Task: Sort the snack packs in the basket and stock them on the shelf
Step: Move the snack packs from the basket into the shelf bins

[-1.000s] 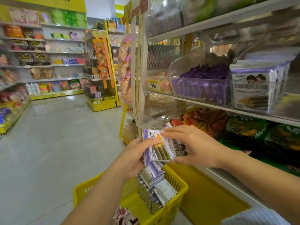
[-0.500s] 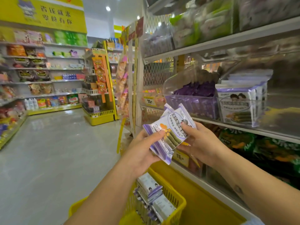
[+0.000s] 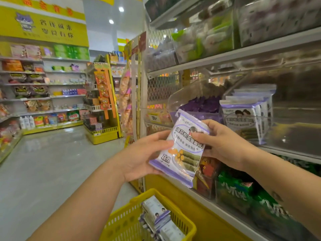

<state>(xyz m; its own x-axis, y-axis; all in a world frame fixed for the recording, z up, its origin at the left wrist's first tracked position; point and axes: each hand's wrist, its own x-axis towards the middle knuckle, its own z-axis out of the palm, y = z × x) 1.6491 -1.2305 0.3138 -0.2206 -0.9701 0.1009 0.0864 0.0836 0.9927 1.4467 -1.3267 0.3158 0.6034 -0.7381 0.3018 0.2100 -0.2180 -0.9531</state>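
Shop: bright snack store, shiny grey floor on the left, tall shelf on the right.
Snack pack: white and purple, held up in front of the shelf, tilted, print facing the person.
Left hand: cups the pack's left edge, fingers curled under it, thumb on top.
Right hand: pinches the pack's right edge, thumb on the front.
Basket: yellow, low and near, more of the same packs standing inside.
Matching spot: clear bin on the middle shelf, far right of the hands, holds the same packs standing up.
How to do it well: turn the pack upright, face forward, and slide it gently in with its twins. Do not squash it.
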